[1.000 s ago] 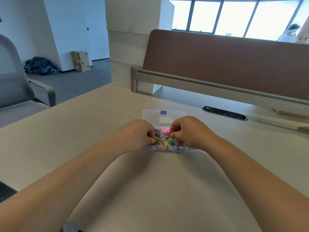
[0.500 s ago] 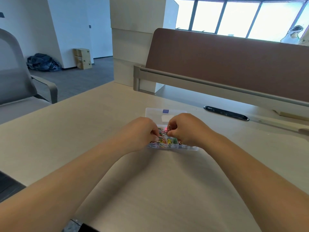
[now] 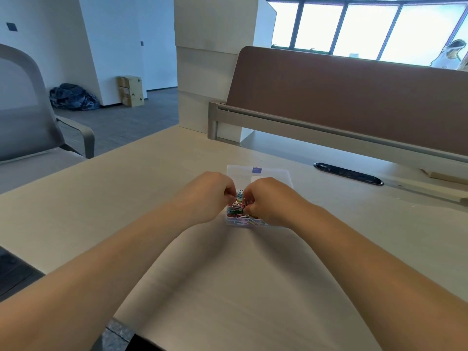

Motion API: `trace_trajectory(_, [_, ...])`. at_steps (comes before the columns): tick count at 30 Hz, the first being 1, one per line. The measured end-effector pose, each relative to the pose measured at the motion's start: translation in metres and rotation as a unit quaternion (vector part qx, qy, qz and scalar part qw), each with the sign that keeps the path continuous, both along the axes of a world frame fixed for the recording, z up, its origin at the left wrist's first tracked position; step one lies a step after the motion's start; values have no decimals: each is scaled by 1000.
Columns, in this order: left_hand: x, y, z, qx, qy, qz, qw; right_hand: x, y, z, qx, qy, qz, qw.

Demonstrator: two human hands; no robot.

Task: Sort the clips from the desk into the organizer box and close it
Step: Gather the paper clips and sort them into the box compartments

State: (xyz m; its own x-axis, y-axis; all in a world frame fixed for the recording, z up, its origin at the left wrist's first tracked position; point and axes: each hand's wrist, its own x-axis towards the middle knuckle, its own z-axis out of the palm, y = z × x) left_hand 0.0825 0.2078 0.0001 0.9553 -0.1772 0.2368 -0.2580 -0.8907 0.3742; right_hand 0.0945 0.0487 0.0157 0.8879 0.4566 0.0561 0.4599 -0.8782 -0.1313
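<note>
Pinching down into the heap, the fingertips (image 3: 228, 194) of the left hand (image 3: 206, 196) are curled and drawn together against the thumb on a few of the coloured clips (image 3: 236, 208). The fingers (image 3: 248, 199) of the right hand (image 3: 269, 202) are bent the same way, tips closed on the tangle just beside them. How many clips each pinch holds is too small to tell. The two sets of knuckles nearly meet over the middle, which looks like a grip for teasing snagged wire apart or shifting it between sections rather than for scooping. Whether dividers lie under the pile I cannot tell, since the hands cover most of the tray.

The clips sit inside the organizer box (image 3: 234, 222), a shallow clear tray whose near wall shows below the hands. Its lid (image 3: 268, 174) is thrown back flat on the desk (image 3: 152, 198) beyond the tray, blue latch (image 3: 256, 170) at the far edge, so it is out of the way of both wrists. I see no loose clips on the desk around the box, so I judge the sorting near its end, with closing the step left. Both forearms reach in from the near edge, which puts the box squarely in front, where either hand gets to it equally.

Farther out, a grey chair (image 3: 30, 110) stands at the left. A brown partition (image 3: 342, 92) backs the desk, with a cable slot (image 3: 348, 173) just before it.
</note>
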Motion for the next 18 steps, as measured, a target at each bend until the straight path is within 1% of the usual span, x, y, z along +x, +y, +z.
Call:
trace_trajectory(3, [-1, -2, -1, 5, 4, -10, 1000, -1, 3, 1, -13, 4, 6, 1000])
trace_trajectory(8, [-3, -6, -2, 16, 8, -12, 1000, -1, 2, 0, -7, 7, 15, 1000])
trace_trajectory(14, [-4, -9, -2, 4, 15, -12, 1000, -3, -4, 0, 10, 1, 5, 1000])
trace_trajectory(18, [-6, -8, -3, -9, 40, -24, 999, -4, -5, -2, 8, 5, -3, 1000])
